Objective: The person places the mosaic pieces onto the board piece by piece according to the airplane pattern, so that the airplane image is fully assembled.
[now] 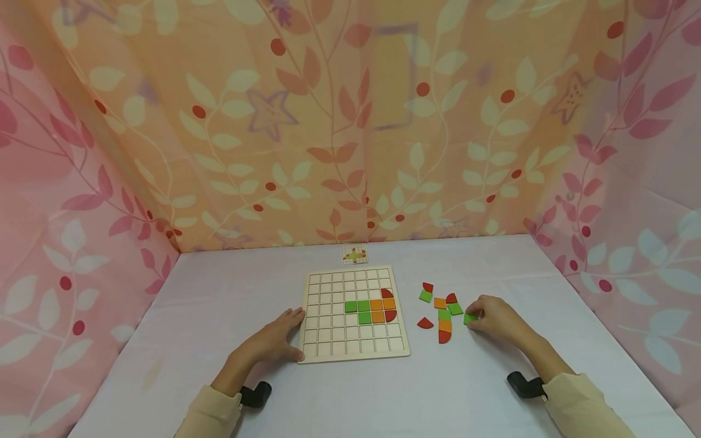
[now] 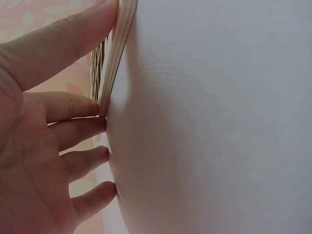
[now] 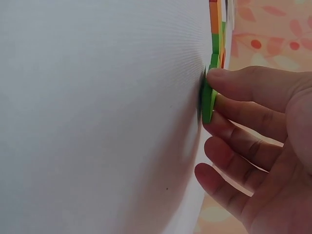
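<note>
Floral drapes (image 1: 339, 128) frame a right hand (image 1: 497, 317) pinching a green tile (image 3: 207, 105); a spread left hand (image 1: 274, 336) touches the board (image 1: 325, 335), apparently steadying it.

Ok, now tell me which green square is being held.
The rightmost green square, at the right edge of the loose pieces: the right hand pinches it. The other green squares lie untouched, on the white tablecloth or the gridded board.
</note>
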`<state>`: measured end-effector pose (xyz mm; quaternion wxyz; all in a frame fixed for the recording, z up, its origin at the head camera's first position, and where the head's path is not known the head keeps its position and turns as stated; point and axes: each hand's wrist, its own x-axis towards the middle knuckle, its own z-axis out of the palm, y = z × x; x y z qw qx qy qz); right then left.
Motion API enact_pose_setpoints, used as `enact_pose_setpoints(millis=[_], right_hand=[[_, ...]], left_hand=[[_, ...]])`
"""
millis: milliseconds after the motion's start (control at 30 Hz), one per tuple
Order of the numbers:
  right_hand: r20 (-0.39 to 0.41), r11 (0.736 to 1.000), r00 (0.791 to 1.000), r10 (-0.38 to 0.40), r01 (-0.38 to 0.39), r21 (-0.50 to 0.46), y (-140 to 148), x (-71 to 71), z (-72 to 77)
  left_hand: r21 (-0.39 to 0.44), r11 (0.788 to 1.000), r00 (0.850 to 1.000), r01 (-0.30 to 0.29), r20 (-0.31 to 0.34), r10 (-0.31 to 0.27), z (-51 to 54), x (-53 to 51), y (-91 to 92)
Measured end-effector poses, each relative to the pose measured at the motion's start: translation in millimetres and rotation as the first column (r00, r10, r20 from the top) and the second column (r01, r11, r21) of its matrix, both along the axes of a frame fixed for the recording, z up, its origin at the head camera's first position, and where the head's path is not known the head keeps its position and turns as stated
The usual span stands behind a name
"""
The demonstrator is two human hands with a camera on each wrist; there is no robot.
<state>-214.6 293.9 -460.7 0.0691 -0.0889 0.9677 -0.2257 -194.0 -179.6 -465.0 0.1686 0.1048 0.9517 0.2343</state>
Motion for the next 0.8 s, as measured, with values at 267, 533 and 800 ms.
enact_pose_setpoints(millis=[267, 533, 800], right_hand=[[-0.013, 1.0, 1.0, -0.004, 0.004, -0.018, -0.8, -0.9, 5.0], [-0.046, 0.997, 0.999, 0.014, -0.018, -0.074, -13.5, -2.0, 8.4], [-0.107, 0.991, 0.99, 0.088, -0.097, -0.088, -31.1, -10.8, 8.7]], left_hand=[[0.012, 1.0, 1.0, 0.001, 0.002, -0.001, -0.4, -0.4, -1.0], [0.028, 1.0, 1.0, 0.005, -0.003, -0.005, -1.2, -0.2, -0.9], [0.035, 0.999, 1.0, 0.004, -0.002, -0.004, 1.2, 1.0, 0.0]])
